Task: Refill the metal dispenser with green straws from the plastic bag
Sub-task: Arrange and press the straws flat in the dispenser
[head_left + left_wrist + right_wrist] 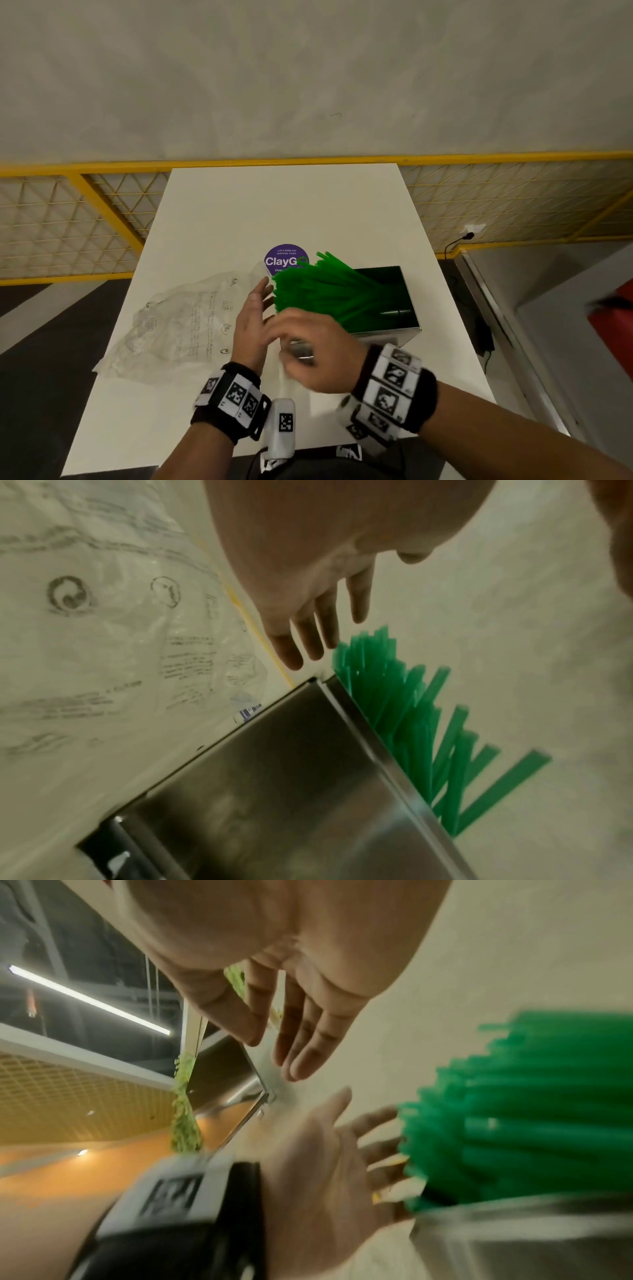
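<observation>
— What sat in the metal dispenser (383, 308)?
— Green straws (329, 291), fanned out unevenly, ends sticking past its rim; it stood toward the worktop's (281, 205) right edge.
— The plastic bag (178, 325)?
— Crumpled by the left edge; I couldn't tell its contents.
— Hands?
— My left hand (253, 325) was flat against the straw ends, my right hand (308, 349) relaxed, gripping nothing.

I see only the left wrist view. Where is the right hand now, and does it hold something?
Observer: The right hand, blurred, is over the near left corner of the metal dispenser, fingers straight, holding nothing.
Operator: Do straws fill the whole open top?
Observer: No. The green straws lean out at its left end; the right part shows bare metal inside.
Operator: What lies behind the straws?
Observer: A round purple sticker on the white table.
</observation>
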{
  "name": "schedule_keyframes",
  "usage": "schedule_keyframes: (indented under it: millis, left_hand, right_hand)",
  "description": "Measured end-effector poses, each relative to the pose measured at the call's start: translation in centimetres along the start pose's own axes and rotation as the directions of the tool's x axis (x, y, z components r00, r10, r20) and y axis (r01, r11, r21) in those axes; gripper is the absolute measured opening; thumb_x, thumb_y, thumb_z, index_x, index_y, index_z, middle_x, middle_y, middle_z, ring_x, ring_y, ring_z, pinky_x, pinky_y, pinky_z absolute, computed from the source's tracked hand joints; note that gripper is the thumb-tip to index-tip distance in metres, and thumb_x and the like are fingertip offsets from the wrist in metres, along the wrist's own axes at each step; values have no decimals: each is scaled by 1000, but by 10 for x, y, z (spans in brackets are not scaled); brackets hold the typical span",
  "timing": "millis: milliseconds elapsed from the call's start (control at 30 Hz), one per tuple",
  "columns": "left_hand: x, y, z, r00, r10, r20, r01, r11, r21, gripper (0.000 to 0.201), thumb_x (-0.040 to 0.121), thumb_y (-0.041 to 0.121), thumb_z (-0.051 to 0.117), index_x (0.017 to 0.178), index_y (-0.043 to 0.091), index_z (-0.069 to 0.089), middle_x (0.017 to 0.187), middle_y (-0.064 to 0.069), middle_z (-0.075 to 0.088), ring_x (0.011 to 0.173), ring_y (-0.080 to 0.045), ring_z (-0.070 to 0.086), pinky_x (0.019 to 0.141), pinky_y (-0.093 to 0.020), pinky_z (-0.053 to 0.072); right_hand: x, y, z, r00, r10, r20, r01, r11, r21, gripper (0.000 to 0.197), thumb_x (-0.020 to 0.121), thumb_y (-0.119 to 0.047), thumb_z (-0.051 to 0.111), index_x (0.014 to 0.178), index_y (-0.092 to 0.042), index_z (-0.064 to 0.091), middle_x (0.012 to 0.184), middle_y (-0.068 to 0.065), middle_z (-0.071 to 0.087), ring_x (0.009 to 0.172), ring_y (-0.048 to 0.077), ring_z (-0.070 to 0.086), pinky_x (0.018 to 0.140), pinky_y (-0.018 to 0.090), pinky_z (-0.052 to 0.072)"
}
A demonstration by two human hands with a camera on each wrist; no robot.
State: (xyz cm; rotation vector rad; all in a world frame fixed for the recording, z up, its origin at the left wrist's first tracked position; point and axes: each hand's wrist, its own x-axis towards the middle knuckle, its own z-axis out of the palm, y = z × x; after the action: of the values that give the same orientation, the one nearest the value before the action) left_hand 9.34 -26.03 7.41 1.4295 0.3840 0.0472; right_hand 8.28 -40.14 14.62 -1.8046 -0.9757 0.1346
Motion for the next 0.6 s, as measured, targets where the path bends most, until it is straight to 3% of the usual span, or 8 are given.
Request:
schedule_keyframes:
  millis: [67,133,200,233,300,367,433,600]
  left_hand:
    - [-6,-1,6,998,64,6,-64,996,70,50,89,55,38,136,40,40,145,8,42,134,-11,40,111,-38,35]
    - [-12,0,15,996,90,28,-93,989,118,53,96,41,42,145,36,24,151,13,29,139,-5,28,112,-28,28]
    - [-16,-1,27,990,118,70,-129,976,174,66,92,41,46,149,33,12,154,13,21,141,-2,21,115,-29,25]
    - [-17,-2,32,986,141,86,-157,964,216,73,88,43,48,149,32,9,154,12,20,142,-2,20,117,-32,24]
    - [-19,-4,39,980,173,101,-195,941,277,81,84,43,52,150,27,8,150,13,20,142,-5,21,118,-33,24]
    - [-18,-3,44,979,172,107,-197,932,304,81,84,40,56,149,25,10,147,13,22,140,-6,22,116,-30,24]
    - [-16,1,47,979,180,95,-202,915,349,73,88,29,61,147,20,19,145,6,25,136,-8,27,114,-27,26]
    - [1,11,46,978,210,-19,-180,877,445,43,85,18,67,121,11,44,120,0,32,110,-10,42,105,-29,39]
  right_hand:
    - [-6,8,-26,994,29,-101,-37,996,-84,25,80,-3,53,101,-6,65,100,8,65,89,16,61,79,33,54]
    - [-11,27,-56,960,215,-181,-259,928,-269,29,82,-7,55,109,-10,63,109,2,61,100,10,57,90,32,50]
    - [-22,52,-75,854,507,-121,-501,735,-457,50,83,-15,60,132,-16,48,132,1,47,123,14,45,105,35,41]
    - [-28,63,-77,784,619,-54,-552,654,-518,65,83,-21,62,142,-18,34,144,2,34,134,19,34,111,38,35]
    - [-39,82,-72,693,720,40,-600,606,-523,88,82,-30,63,151,-23,10,157,1,11,144,25,15,117,43,25]
    - [-42,93,-62,686,727,37,-647,633,-425,94,82,-35,64,152,-24,2,158,1,7,145,26,14,117,45,25]
    - [-38,99,-54,702,711,-43,-666,635,-391,95,81,-41,66,151,-22,5,156,4,14,141,26,23,114,46,30]
    - [-28,103,-44,720,676,-158,-618,520,-590,88,80,-58,61,148,-22,19,144,5,31,131,27,37,109,46,31]
